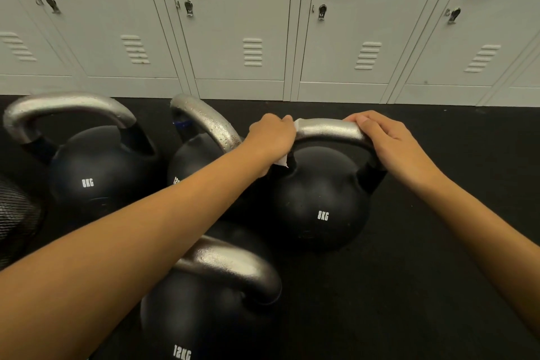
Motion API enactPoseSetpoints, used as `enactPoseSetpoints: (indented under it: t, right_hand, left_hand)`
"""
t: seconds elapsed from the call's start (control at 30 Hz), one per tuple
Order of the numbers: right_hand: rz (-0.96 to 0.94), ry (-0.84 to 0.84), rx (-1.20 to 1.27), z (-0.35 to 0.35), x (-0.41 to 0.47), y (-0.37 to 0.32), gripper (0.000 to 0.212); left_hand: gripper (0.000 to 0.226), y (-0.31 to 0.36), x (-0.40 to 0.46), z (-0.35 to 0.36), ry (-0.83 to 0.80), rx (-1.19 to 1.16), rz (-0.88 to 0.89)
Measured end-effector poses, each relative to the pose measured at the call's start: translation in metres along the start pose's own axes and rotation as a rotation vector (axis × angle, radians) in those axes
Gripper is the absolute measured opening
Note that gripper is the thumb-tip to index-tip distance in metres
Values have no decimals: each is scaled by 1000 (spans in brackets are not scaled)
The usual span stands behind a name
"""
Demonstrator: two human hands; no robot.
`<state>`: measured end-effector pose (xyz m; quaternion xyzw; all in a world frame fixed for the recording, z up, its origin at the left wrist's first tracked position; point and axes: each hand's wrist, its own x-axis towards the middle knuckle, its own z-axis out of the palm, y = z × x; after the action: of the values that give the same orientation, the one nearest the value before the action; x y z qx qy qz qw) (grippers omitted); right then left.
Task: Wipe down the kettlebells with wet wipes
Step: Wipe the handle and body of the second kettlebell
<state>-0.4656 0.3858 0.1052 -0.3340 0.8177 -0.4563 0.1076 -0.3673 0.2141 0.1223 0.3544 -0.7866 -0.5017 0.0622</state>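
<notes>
Several black kettlebells with silver handles stand on the dark floor. The 8KG kettlebell (321,202) at centre right is the one under my hands. My left hand (270,140) wraps a white wet wipe (282,161) around the left end of its handle. My right hand (391,140) grips the right end of the same handle. Another 8KG kettlebell (96,172) stands at the left. A third kettlebell (198,152) sits behind my left forearm, partly hidden. A 12KG kettlebell (210,301) is nearest to me, at the bottom centre.
A row of grey lockers (263,23) with latches and vents lines the wall just behind the kettlebells. A black mesh object (14,213) shows at the left edge. Black rubber floor (423,286) lies to the right.
</notes>
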Motion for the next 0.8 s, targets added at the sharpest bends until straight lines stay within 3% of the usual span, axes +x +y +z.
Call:
enactPoseSetpoints:
  t: [0.1, 0.3, 0.57, 0.8]
  right_hand:
    - [0, 0, -7, 0, 0, 0, 31]
    - [-4, 21, 8, 2, 0, 2, 30]
    - [-27, 80, 28, 7, -6, 1, 30]
    - [-43, 115, 27, 11, -5, 6, 29]
  left_hand:
    - [40, 5, -5, 0, -41, -30, -53]
    - [34, 19, -12, 10, -31, 197, 187]
    - [36, 7, -10, 4, 40, 11, -43]
    - [26, 15, -21, 10, 116, 143, 156]
